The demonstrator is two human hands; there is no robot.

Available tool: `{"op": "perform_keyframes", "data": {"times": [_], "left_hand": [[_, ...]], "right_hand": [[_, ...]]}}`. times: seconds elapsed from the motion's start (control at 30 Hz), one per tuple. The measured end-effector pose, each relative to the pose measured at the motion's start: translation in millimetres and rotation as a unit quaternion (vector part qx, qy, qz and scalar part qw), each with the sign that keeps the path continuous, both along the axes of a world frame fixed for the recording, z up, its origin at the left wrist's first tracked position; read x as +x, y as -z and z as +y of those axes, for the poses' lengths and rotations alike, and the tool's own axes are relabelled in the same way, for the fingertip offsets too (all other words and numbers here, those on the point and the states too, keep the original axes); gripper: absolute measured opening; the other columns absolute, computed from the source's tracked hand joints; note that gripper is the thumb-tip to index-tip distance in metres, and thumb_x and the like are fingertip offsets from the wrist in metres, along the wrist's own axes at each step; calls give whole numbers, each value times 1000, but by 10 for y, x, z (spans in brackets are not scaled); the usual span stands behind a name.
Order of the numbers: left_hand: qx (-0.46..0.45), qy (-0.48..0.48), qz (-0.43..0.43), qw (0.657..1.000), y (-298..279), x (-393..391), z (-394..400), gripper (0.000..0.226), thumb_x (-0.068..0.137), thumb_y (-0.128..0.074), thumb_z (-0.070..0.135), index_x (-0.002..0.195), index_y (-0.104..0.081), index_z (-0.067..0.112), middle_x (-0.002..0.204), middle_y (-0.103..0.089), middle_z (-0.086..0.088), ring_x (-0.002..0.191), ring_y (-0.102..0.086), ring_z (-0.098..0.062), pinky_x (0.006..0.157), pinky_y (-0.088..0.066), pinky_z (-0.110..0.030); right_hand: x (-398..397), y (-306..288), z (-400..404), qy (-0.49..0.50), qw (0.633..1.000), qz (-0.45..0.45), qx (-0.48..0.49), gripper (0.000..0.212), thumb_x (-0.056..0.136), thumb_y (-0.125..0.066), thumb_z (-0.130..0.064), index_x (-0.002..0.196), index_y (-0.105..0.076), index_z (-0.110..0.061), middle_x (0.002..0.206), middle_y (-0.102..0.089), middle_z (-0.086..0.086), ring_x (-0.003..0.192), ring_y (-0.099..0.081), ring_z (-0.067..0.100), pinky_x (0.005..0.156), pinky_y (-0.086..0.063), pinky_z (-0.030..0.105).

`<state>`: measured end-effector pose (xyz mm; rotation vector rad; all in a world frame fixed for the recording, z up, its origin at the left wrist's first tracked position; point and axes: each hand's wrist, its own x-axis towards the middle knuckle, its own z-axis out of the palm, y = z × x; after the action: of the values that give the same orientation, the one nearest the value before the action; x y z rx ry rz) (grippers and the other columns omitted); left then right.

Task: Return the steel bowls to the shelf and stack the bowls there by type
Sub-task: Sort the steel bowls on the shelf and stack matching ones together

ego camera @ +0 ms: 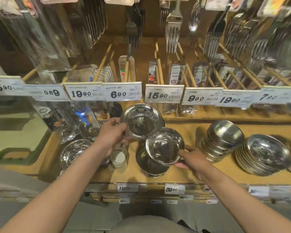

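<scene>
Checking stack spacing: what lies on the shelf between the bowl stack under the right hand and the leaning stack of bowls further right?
Bare wooden shelf separates the stack under the right hand from the leaning stack, in the head view.

Upper shelf rail, price tags left to right: 25.90 (pixel 1 87); one upside down, 6.90 (pixel 52 93); 19.90 (pixel 81 94); 6.90 (pixel 118 94); 15.90 (pixel 157 95); 9.90 (pixel 195 98); 19.90 (pixel 230 99); 7.90 (pixel 268 97). Lower shelf edge tags: 10.90 (pixel 124 188); 39.90 (pixel 171 189). Small print unreadable

Bare wooden shelf (pixel 190 132) lies open between the 2 held bowls and the tilted bowl stack (pixel 222 140) on the right, while price tags (pixel 123 93) and hanging forks (pixel 173 31) crowd overhead.
</scene>
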<state>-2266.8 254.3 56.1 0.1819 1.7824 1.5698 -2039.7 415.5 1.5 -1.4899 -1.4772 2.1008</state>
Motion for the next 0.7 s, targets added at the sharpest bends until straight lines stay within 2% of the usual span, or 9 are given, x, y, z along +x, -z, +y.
{"op": "perform_keyframes", "data": {"times": [0.07,0.13,0.23,0.3,0.47,0.6,0.7], "left_hand": [[2,-15,-4,1000,7,-1,-67,18,93,-61,-2,110,-64,2,94,-77,-22,86,-77,-36,86,-61,-47],[4,-31,-12,999,-2,13,-137,17,92,-60,-4,107,-64,0,93,-76,-22,85,-77,-36,83,-63,-45],[-2,-34,-16,999,-48,57,-205,21,92,-59,-5,112,-62,1,99,-75,-25,79,-78,-34,60,-64,-31],[-9,-42,-19,999,-66,80,-229,21,93,-60,-5,112,-60,3,99,-74,-23,74,-78,-30,55,-62,-26],[-1,-34,-45,998,-12,180,-241,21,93,-61,-4,112,-62,2,95,-76,-22,74,-78,-29,54,-60,-25],[-22,-6,-34,999,44,332,-165,21,93,-63,-1,113,-62,4,88,-78,-18,77,-77,-30,59,-63,-30],[-30,16,-52,998,-12,477,-12,28,95,-62,1,122,-59,3,101,-74,-28,81,-73,-33,56,-63,-30]], "right_hand": [[-70,20,-23,-46,999,-6,5,24,89,-71,-3,113,-66,-7,88,-79,14,87,-77,32,73,-64,37],[-133,59,-43,-71,997,-18,21,31,90,-69,-1,120,-65,-7,92,-78,17,90,-76,35,82,-63,43],[-179,114,-63,-94,994,-30,42,34,92,-65,-2,125,-65,-9,96,-77,18,83,-77,32,73,-64,39],[-174,149,-56,-102,992,-39,59,35,91,-65,-3,125,-65,-8,101,-76,17,80,-77,31,69,-65,39],[-137,189,-46,-84,994,-46,46,40,88,-71,-4,124,-56,-4,111,-69,23,83,-77,33,77,-63,46],[-61,44,-12,-69,994,-62,62,48,87,-77,-31,125,-54,-12,110,-67,12,89,-71,19,61,-63,31],[114,-158,100,-56,992,-66,95,36,93,-68,-38,120,-60,-14,107,-67,7,93,-69,17,62,-62,28]]}}
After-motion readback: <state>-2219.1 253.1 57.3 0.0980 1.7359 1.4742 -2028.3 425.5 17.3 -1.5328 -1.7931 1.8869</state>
